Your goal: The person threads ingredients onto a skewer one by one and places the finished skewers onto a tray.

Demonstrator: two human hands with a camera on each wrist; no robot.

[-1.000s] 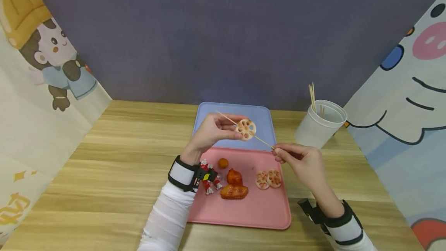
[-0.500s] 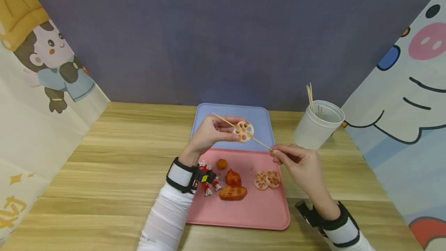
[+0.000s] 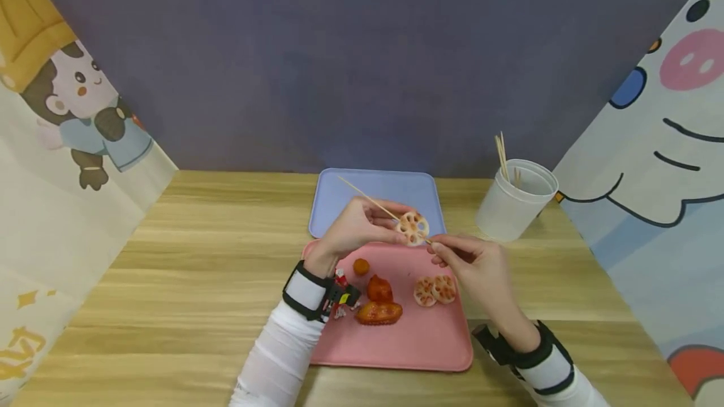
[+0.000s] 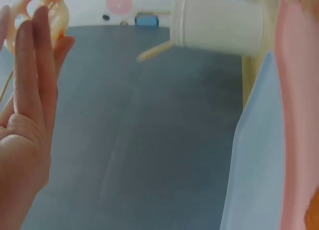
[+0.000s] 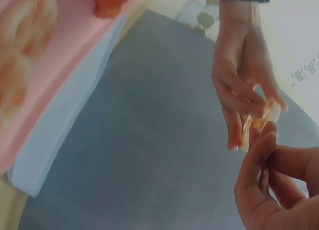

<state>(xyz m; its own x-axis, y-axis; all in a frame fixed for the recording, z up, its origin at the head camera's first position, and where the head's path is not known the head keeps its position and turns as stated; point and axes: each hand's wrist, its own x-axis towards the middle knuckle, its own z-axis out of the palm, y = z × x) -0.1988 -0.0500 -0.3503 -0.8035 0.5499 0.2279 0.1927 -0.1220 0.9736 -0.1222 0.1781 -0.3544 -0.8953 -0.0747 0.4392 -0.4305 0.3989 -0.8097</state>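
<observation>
Thumb and fingers of my left hand (image 3: 359, 226) pinch a pale lotus root slice (image 3: 412, 229) with browned patches, held up over the seam between two trays. A thin wooden skewer (image 3: 366, 196) runs through the slice, its long free part sticking out to the upper left past the left hand. Just right of the slice, my right hand (image 3: 481, 269) pinches the skewer's other end; only a short bit shows between fingertips and slice. In the right wrist view, both hands meet closely at the lotus root slice (image 5: 271, 113).
The pink tray (image 3: 418, 347) bears two overlapping lotus root slices (image 3: 444, 289), a glazed chicken wing (image 3: 379, 313), a red-orange piece (image 3: 379, 288), an orange ball (image 3: 361, 266) and red-and-white pieces partly behind the left wrist. Behind lies a blue tray (image 3: 373, 179). A white cup (image 3: 509, 212) holds several skewers.
The lotus root slice and left hand have moved right along the skewer towards the right hand. More skewer now sticks out on the left, and less shows on the right.
</observation>
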